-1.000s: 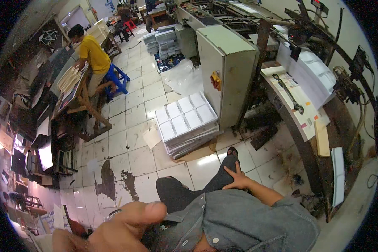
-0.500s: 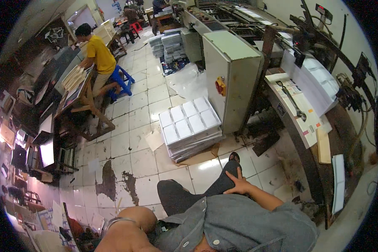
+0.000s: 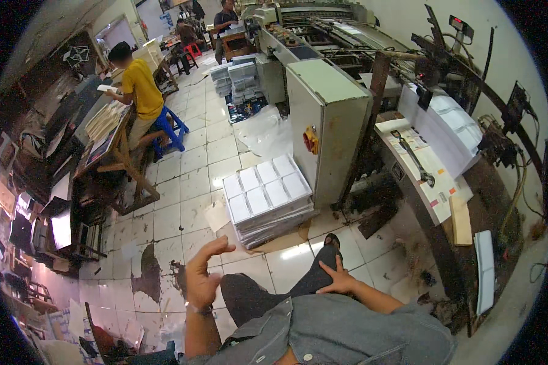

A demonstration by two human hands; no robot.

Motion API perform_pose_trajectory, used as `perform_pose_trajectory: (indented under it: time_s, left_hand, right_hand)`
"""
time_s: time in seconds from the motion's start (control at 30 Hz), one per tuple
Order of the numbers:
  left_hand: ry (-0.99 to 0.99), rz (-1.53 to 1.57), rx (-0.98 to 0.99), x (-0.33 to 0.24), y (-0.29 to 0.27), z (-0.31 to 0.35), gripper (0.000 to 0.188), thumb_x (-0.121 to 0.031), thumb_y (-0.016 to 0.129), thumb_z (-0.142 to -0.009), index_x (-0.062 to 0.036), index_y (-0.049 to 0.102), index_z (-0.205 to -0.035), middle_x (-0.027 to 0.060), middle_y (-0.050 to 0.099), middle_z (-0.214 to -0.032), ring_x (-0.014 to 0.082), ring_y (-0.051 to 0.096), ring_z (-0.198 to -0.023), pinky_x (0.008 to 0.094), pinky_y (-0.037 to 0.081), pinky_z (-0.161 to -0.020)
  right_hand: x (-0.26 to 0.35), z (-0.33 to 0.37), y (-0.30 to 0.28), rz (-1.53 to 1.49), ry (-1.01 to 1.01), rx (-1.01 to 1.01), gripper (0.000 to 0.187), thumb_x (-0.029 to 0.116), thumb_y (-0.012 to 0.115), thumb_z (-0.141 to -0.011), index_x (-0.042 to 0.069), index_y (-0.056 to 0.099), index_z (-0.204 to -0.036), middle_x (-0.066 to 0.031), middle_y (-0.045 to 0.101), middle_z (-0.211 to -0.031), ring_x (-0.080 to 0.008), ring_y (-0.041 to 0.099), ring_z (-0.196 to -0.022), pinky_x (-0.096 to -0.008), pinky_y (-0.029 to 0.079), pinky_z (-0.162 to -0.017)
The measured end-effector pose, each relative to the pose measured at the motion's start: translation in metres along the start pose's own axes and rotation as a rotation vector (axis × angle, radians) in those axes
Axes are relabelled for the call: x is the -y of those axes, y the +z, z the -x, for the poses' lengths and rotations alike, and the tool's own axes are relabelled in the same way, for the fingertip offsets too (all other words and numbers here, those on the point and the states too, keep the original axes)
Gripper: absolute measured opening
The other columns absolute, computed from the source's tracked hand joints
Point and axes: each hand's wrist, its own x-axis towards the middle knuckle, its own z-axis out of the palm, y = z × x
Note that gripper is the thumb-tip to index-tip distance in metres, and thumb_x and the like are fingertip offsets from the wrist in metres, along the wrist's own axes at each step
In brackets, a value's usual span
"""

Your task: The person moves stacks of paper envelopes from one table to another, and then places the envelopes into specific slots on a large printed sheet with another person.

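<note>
My left hand (image 3: 204,274) is raised beside my left knee, its fingers bent over and the thumb held apart, with nothing between them. A band shows at that wrist. My right hand (image 3: 338,278) lies with spread fingers on my right leg, over the dark trousers (image 3: 307,281). Beyond my knees, a stack of printed white sheets (image 3: 268,187) rests low on the floor, its top sheet marked off in several rounded panels. Neither hand touches the stack; the left one is nearer to its front left corner.
A grey-green cabinet (image 3: 332,115) with a red and yellow switch stands behind the stack. On the right, a machine table holds a wrench (image 3: 415,159), paper and a wooden block (image 3: 461,220). A person in a yellow shirt (image 3: 143,91) sits at a desk on the left; another stands farther back.
My left hand has come up from the lower edge, and its forearm now stands upright. My right hand stays on my leg. The seated person now holds up something white.
</note>
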Motion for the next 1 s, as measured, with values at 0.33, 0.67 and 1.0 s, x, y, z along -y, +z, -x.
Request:
perform_pose_trajectory:
  time_s: [0.33,0.67,1.0]
  left_hand:
    - [-0.54,-0.579,0.311,0.229,-0.002,0.13,0.067,-0.05,0.074,-0.076,-0.0114,0.06,-0.128,0.0173,0.051,-0.139,0.0421,0.039,-0.134,0.0526,0.031,-0.11]
    - [-0.677,-0.863,0.322,0.232,0.035,0.149,0.076,-0.068,0.062,-0.076,-0.0203,0.057,-0.135,0.0081,0.029,-0.157,0.04,0.015,-0.147,0.0673,0.009,-0.113]
    - [-0.696,-0.864,0.337,0.229,0.031,0.148,0.077,-0.069,0.063,-0.075,-0.02,0.058,-0.135,0.0103,0.03,-0.157,0.0391,0.015,-0.147,0.0668,0.01,-0.113]
  right_hand:
    - [-0.006,-0.01,0.004,0.067,-0.029,-0.017,0.122,0.079,0.075,-0.055,0.047,0.01,-0.153,-0.0301,-0.02,-0.155,-0.0645,0.02,-0.134,-0.0593,0.03,-0.11]
    - [0.004,-0.001,-0.004,0.055,0.014,0.007,0.121,0.077,0.075,-0.056,0.046,0.011,-0.153,-0.0291,-0.021,-0.156,-0.0631,0.016,-0.137,-0.0609,0.028,-0.111]
    - [-0.007,-0.011,0.004,0.074,-0.038,-0.027,0.122,0.077,0.076,-0.056,0.044,0.01,-0.154,-0.0309,-0.021,-0.155,-0.0631,0.018,-0.136,-0.0587,0.028,-0.112]
